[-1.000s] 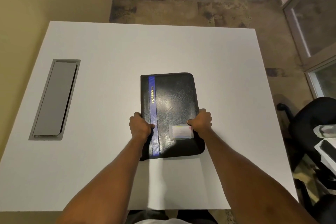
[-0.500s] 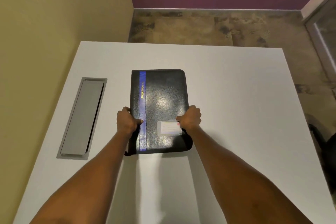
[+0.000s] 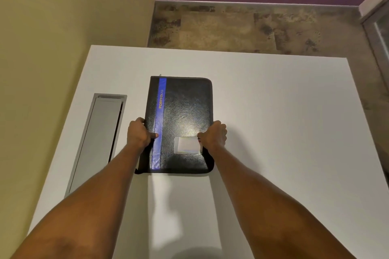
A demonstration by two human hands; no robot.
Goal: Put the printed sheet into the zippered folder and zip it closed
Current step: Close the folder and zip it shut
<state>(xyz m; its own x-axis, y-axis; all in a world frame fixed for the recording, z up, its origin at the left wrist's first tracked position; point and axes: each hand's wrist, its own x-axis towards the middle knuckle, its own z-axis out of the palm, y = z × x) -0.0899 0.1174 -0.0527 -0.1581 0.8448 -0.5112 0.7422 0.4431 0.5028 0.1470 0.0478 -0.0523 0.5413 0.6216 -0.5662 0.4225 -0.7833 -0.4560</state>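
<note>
The left hand [image 3: 139,135] grips the folder's [image 3: 183,111] left edge, thumb on the blue stripe [image 3: 159,124]. Its fingers are hidden under the edge. The right hand [image 3: 215,135] grips the right edge, its thumb touching the clear pocket [image 3: 187,144]. The black folder is closed over the middle of the white table [image 3: 284,132]. Its contents are hidden and the zip is hard to make out. A grey hatch [image 3: 99,143] lies to the left.

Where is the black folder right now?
Head view: the black folder is left of centre on the white table, right of the grey hatch, its sides held by the left hand and right hand.
</note>
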